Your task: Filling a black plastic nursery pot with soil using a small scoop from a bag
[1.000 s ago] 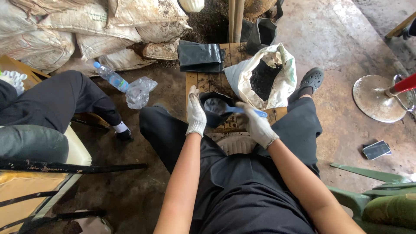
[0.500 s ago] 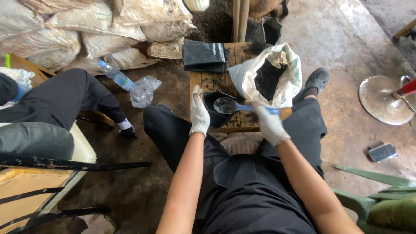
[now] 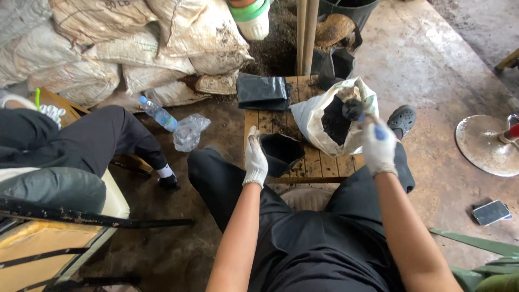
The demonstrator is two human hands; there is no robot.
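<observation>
While the table (image 3: 313, 167) carries a white sack (image 3: 316, 116) of dark soil, a small black bag (image 3: 281, 151) stands open just left of it. Left hand (image 3: 255, 159) grasps the bag rim. Right hand (image 3: 378, 146) clenches a blue-handled scoop (image 3: 357, 111) over the sack mouth.

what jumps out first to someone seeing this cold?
The two white-gloved hands over a low wooden pallet table: the left hand holds open a small black bag, and the right hand holds a blue-handled scoop at the mouth of a white sack of dark soil. Behind, at top left, stands a heap of dirty stacked sacks. On the floor beside them lies a plastic water bottle.
</observation>
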